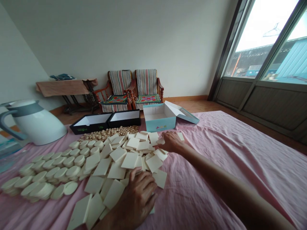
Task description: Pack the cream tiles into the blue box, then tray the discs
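A heap of cream square tiles (124,159) covers the pink cloth (227,153) in front of me. My left hand (139,195) rests at the heap's near edge, fingers curled down onto the tiles. Reaching to the far right edge of the heap is my right hand (170,141), fingers closed round a square tile there, just in front of the open light blue box (159,121). Left of the squares lie rows of cream oval pieces (52,169). Small round wooden beads (112,131) sit behind the tiles.
Two open black boxes (105,122) stand behind the beads. A white jug (35,123) stands at the far left. Two striped wooden chairs (134,88) and a covered side table (64,88) are against the wall. Large windows (268,48) fill the right side.
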Tool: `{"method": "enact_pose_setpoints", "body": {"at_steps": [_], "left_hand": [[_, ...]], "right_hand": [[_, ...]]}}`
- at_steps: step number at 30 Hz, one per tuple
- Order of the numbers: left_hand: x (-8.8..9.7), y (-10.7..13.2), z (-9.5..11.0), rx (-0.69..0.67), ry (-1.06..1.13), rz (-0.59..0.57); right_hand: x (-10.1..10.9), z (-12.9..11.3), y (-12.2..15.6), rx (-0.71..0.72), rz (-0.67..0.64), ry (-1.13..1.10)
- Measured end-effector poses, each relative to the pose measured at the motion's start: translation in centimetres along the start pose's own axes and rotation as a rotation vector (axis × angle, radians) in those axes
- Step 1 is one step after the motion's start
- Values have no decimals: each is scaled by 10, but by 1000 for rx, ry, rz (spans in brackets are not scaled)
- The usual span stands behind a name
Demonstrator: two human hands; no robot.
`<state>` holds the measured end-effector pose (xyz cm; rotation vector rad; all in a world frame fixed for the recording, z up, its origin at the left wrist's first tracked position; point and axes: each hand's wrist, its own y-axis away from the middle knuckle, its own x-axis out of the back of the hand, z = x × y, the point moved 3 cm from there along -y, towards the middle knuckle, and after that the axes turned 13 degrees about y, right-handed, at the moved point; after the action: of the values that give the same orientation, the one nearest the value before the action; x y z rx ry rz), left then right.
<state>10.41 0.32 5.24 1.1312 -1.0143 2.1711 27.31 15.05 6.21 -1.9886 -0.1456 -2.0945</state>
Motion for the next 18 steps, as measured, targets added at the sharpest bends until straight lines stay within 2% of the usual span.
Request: {"method": "enact_pose_setpoints", "body": {"at_steps": [4,8,12,18], "left_hand": [[-3,1,-1,21,20,-28],[-3,1,-1,31,30,-27],[-2,0,0,48,30,-43],[0,0,1,45,23,-41]], "right_hand": [[11,49,-6,39,122,-88],[9,95,-11,20,71,-55],[-2,104,-8,135,-29,-10],[-9,99,-4,165,-122,-17]]}}
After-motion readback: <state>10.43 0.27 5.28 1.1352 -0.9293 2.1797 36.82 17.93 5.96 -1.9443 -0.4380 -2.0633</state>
